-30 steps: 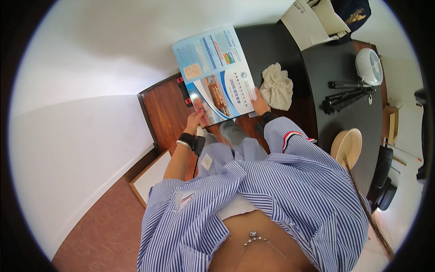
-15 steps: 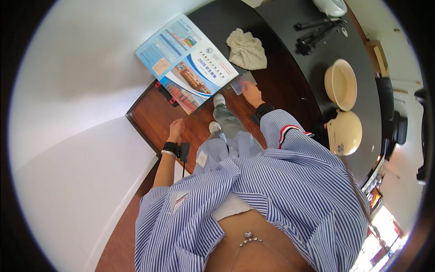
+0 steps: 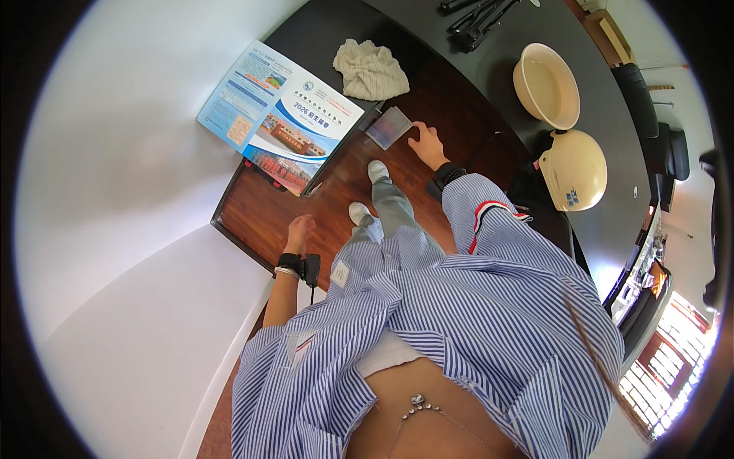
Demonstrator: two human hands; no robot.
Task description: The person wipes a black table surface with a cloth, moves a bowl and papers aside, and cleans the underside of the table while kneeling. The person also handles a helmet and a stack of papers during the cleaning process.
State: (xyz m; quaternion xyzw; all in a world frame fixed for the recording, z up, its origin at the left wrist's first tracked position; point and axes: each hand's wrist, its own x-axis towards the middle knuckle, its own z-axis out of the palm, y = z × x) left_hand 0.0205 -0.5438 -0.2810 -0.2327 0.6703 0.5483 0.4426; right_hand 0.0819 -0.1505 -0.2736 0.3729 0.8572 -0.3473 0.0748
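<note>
Right hand [image 3: 427, 144], fingers apart, seemingly touches small grey card [image 3: 388, 127] just left.

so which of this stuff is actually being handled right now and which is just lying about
In hand:
- right hand reaching at the small grey card
- left hand, empty, hanging free
- blue and white brochure, lying open nearby

Lying about:
- crumpled cloth
- cream basin
- cream hard hat
- black tripod

White walls [image 3: 115, 153], wooden floor [image 3: 264, 210], black table [image 3: 612, 222], sunlit windows [image 3: 669, 348]
</note>
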